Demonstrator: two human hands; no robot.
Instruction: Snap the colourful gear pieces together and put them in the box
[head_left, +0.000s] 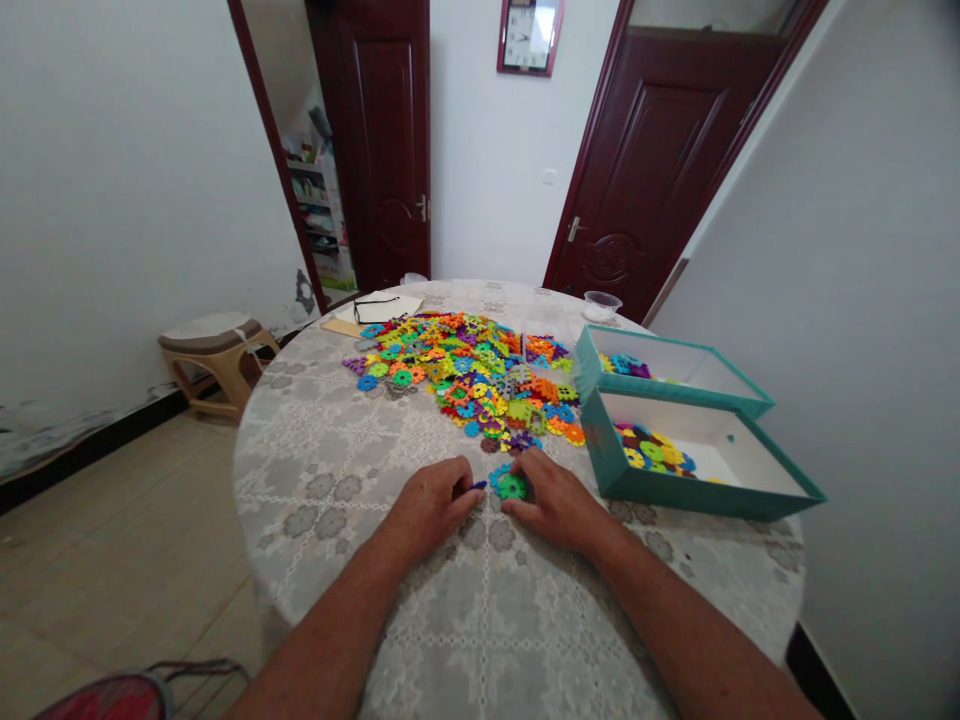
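One dark-blue piece, I log remotely, is pinched in the left hand, facing the green disc and adjoining blue disc the right hand pinches, near side of the heap on the bench, presumably leaving facing edges exposed.

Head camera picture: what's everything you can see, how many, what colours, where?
Table: one, grey cloth, centre
Piece pile: too many to count, mixed colours, on table
Green piece: one, green, before the pile
Light piece: one, blue, against the green
Dark piece: one, bluish, left of those
Boxes: two, teal, table's right, pieces inside
Glasses: one pair, dark, table's far left
Sheet: one, cream, by glasses
Bowl: one, clear, far right edge
Stool: one, tan, left
Clock: one, red frame, top centre
Doors: two, dark red, back
Shelves: several, pale, upper left
Red object: one, bottom left
Left hand: one, bare, pinching dark piece
Right hand: one, bare, at green piece's edge
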